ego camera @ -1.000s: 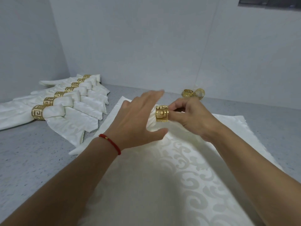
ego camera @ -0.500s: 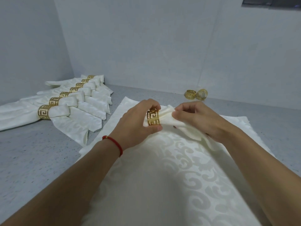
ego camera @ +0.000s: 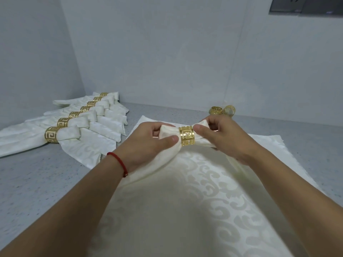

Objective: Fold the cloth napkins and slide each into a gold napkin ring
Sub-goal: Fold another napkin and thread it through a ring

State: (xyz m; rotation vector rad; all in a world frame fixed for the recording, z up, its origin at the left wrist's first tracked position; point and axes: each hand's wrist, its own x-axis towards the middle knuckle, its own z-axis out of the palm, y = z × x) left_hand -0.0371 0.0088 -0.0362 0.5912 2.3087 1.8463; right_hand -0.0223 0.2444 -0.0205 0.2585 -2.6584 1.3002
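A cream damask napkin [ego camera: 167,134] is gathered into a roll and lifted above the table, with a gold cut-out ring [ego camera: 186,135] around it. My left hand [ego camera: 148,143] grips the roll just left of the ring, thumb on the cloth. My right hand [ego camera: 220,138] pinches the cloth end that sticks out on the ring's right side, thumb touching the ring's edge. The rest of the napkin hangs down under both hands.
A flat cream napkin [ego camera: 176,210] covers the grey table [ego camera: 37,182] below my arms. Several ringed napkins [ego camera: 74,127] lie in a row at the left. Two loose gold rings [ego camera: 221,110] sit by the back wall. Walls close the corner.
The ring has slid along the roll toward the right. My left hand let go of the ring and now grips the cloth beside it; both hands rose a little.
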